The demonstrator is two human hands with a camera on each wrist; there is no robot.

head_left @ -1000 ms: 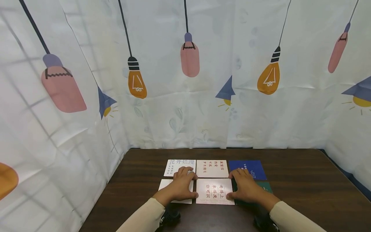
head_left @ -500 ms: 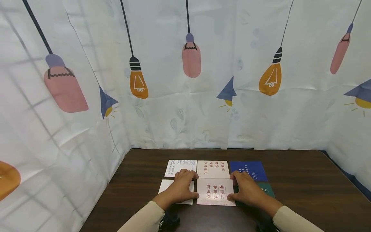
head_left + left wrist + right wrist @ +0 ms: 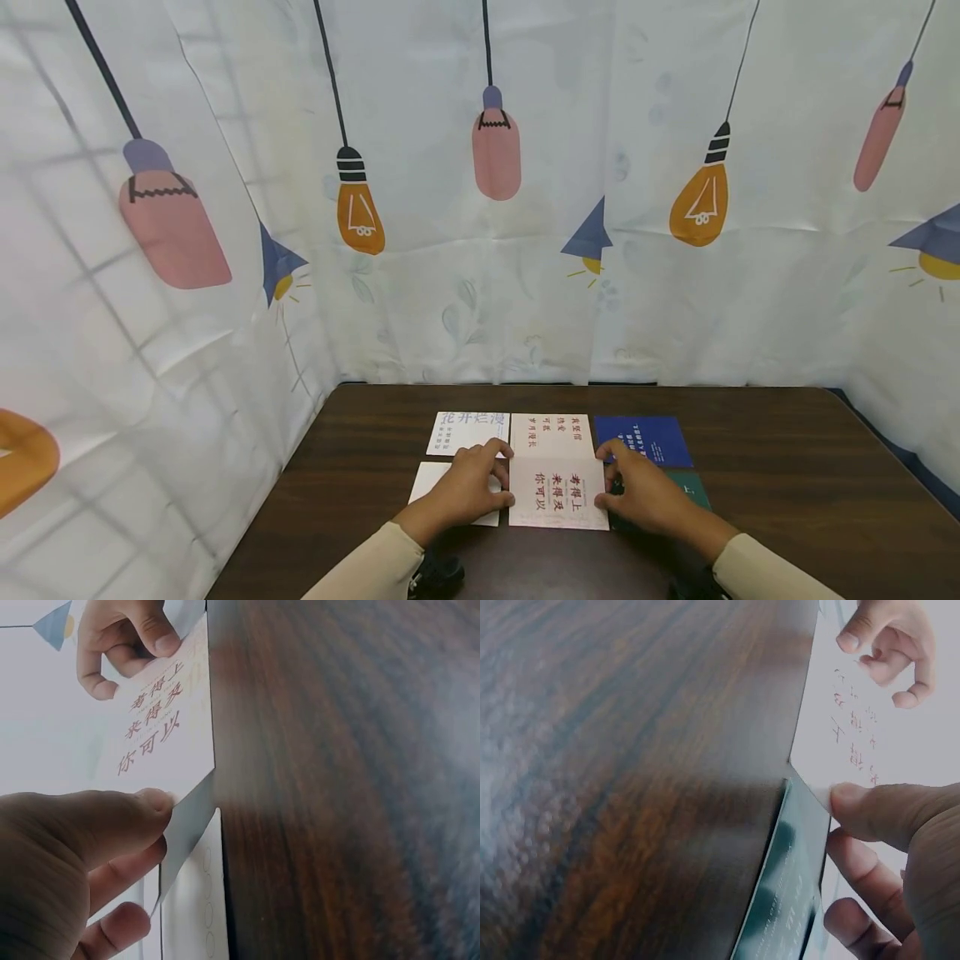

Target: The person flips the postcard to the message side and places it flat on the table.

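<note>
A pale pink card point(image 3: 555, 492) with red vertical writing is in the middle of the near row. My left hand point(image 3: 467, 485) holds its left edge, thumb at the near corner and index finger farther up. On the opposite edge my right hand point(image 3: 639, 492) grips the card in the same way. In the left wrist view the held card point(image 3: 161, 735) slopes above the neighbouring white card point(image 3: 196, 900). The right wrist view shows it raised beside a green card point(image 3: 776, 892), thumb on top and curled fingers at the edge.
Behind lie a white card point(image 3: 471, 432), another pink card point(image 3: 551, 436) and a blue card point(image 3: 652, 439), side by side on the dark wood table point(image 3: 780, 475). A patterned white curtain point(image 3: 420, 317) surrounds the table's back and sides.
The held card's far edge has come up against the pink card behind, closing the thin gap between them. My right thumb has slid slightly outward along its edge.
</note>
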